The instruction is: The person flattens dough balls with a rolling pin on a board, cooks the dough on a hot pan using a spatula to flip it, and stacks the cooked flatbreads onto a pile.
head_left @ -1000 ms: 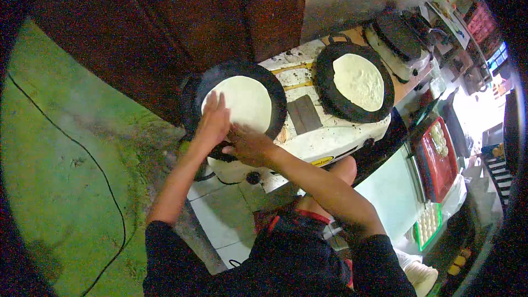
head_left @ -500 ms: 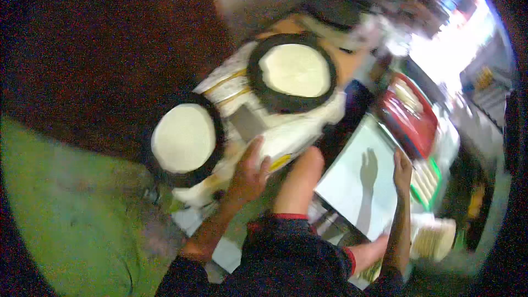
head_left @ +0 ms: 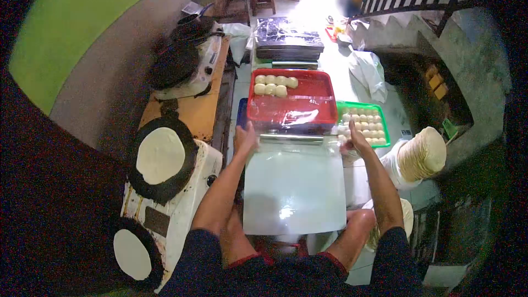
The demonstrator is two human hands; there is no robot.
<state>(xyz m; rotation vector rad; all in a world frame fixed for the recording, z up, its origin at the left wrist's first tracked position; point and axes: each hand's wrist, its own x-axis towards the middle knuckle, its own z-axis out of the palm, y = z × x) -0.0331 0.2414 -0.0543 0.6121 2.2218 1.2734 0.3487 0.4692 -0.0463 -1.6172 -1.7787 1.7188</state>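
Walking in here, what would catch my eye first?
Probably the red tray in the middle, with pale dough balls at its far left. Nearer, the left hand and right hand flank a metal bar at the far edge of the white board. At left, a flatbread lies on each of two black pans.

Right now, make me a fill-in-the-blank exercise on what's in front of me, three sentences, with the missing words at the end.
1. Just beyond the roller, the tray straight ahead is colored ____.
2. Beside the right hand, dough balls sit in a tray with a ____ rim.
3. On the left hand's side, the nearest stove carries ____ pans with flat dough.

Missing words: red; green; two.
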